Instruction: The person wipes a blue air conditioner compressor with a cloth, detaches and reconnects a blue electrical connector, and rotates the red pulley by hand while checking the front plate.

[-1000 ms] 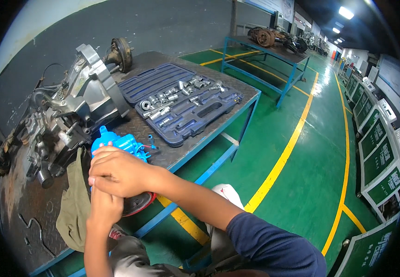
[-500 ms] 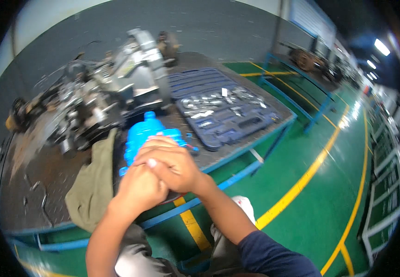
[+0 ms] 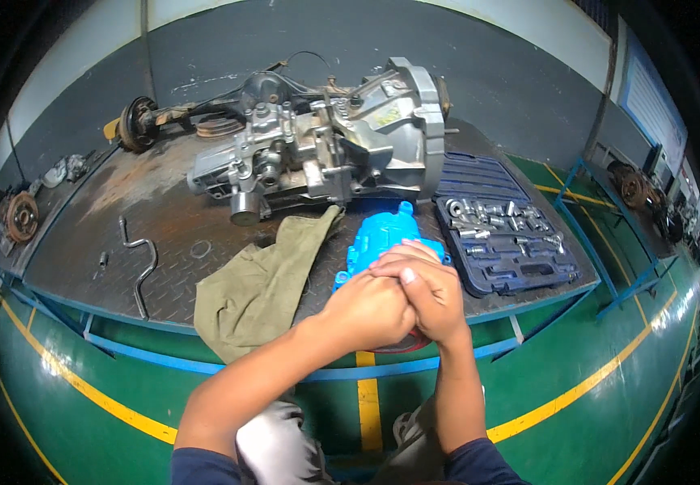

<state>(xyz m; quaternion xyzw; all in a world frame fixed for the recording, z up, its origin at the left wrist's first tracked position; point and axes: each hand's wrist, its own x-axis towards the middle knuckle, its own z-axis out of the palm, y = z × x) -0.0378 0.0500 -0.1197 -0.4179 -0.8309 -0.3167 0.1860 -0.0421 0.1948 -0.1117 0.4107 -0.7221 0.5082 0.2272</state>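
My left hand [image 3: 372,309] and my right hand [image 3: 440,301] are clasped together in front of the bench. The right fingers wrap over the left hand, and the right thumb lies across it. No object shows between them; the insides of the palms are hidden. Just beyond them on the bench top lies a bright blue moulded part [image 3: 378,234] with lugs at its edges, its near right portion covered by my hands. An olive-green cloth [image 3: 257,283] hangs over the bench's front edge to the left. Behind stands a metal gearbox [image 3: 325,149] with a wide bell housing.
A blue socket set case [image 3: 511,271] lies open on the right of the dark tread-plate bench [image 3: 115,234]. A bent metal bar [image 3: 146,275] and a small socket [image 3: 104,259] lie at left. An axle with a brake drum [image 3: 135,125] sits behind. More benches with parts stand either side.
My view has swung to the left, so the bench and gearbox now sit more centrally and look sharper. My hands stay clasped.
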